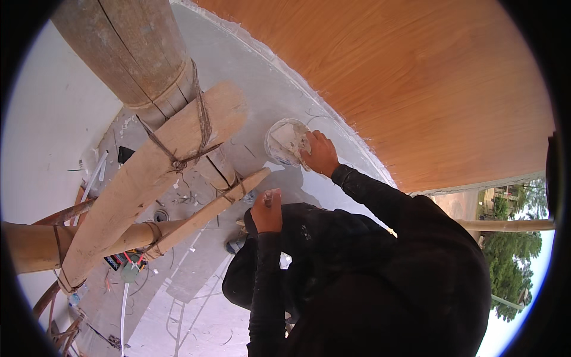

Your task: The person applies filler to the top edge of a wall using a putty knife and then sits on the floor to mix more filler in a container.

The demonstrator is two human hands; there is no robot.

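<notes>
Wood-grain panel (428, 77), orange-brown, is filling the upper right; its ragged pale edge is running diagonally above the grey floor (238, 56). Dark clothing (386, 285) on the person's body is covering lower centre and right. White wall (47, 131) is standing at far left.

Flat wooden board (128, 190) is slanting across the left side, crossing over a thick cracked bamboo post (128, 44). Second bamboo pole (30, 247) is running in from the left edge, passing behind the board. Narrower board (208, 214) is angling up toward the left hand. Trees (508, 268) are showing outside, far right.

Round tub (285, 159) is sitting just left of the right hand, near the panel edge, holding off-white paste (286, 135). Right hand (321, 153) is curling its fingers over the tub's right side; can't tell if it's gripping the rim or touching paste. Left hand (266, 212) is bending its fingers narrow, below the tub and well apart; fingertip contents unclear. Cord (176, 165) is binding board to post.
</notes>
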